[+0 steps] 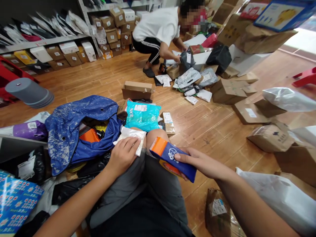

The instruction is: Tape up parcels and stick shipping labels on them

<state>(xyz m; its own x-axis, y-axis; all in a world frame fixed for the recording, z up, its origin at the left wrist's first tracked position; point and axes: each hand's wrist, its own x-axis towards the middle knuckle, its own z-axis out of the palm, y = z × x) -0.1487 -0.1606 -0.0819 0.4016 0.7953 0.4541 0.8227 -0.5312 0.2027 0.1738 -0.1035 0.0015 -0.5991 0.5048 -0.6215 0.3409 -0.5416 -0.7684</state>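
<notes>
My left hand point(124, 154) lies over a small white plastic packet point(134, 133) on my left knee, its fingers curled on the packet's near side. In my right hand point(197, 161), above the right knee, is a slim dark blue and orange box point(170, 153). The thumb presses on its top face, and the other fingers are mostly hidden beneath it. Just beyond my knees sits a turquoise plastic parcel point(143, 118) with a white label. To the left, a blue woven sack point(61, 121) gapes, with orange and yellow packages inside.
A person in a white shirt point(158, 24) crouches ahead, both hands at a dark parcel point(187, 59) in a heap. Cardboard boxes point(229, 90) line the right side. A grey stool point(28, 92) stands left. Shelves point(49, 42) of parcels run along the back. An open carton point(137, 90) lies ahead.
</notes>
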